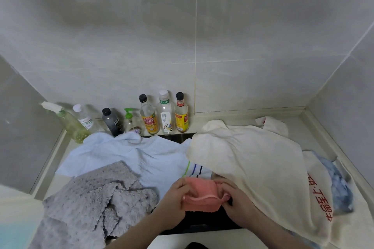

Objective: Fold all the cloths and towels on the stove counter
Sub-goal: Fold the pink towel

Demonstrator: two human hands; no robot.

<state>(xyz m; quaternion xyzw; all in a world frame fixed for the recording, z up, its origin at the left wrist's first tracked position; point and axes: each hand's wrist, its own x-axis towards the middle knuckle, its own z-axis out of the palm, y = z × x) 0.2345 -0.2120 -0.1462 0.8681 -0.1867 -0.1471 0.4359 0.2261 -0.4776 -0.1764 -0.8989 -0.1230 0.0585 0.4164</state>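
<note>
Slippage is the main risk here: the pink cloth is small and thick, already doubled over, and it is held up just above the dark stove surface at about 6 o'clock in the view. The left hand pinches its left edge with thumb on top, and the right hand grips its right edge, fingers curled round the fabric. If either pinch loosens while the next fold is made, I judge the layers would spring apart and the edges would no longer line up. There is also little bare tabletop to set it on; the grey fluffy cloth at 8 o'clock and the cream towel at 3 o'clock crowd in from both sides, so a folded piece laid down could be dragged open when a neighbour is lifted. Pulling the light blue towel at 10 o'clock could tip the bottles standing at 12 o'clock, since its far edge reaches their bases.

Much is hard to read. The underside of the pink cloth is hidden, so how many layers it has I cannot tell. A striped cloth shows only a corner, a blue-white cloth at 4 o'clock lies mostly under the cream towel, and the stove is almost wholly covered
</note>
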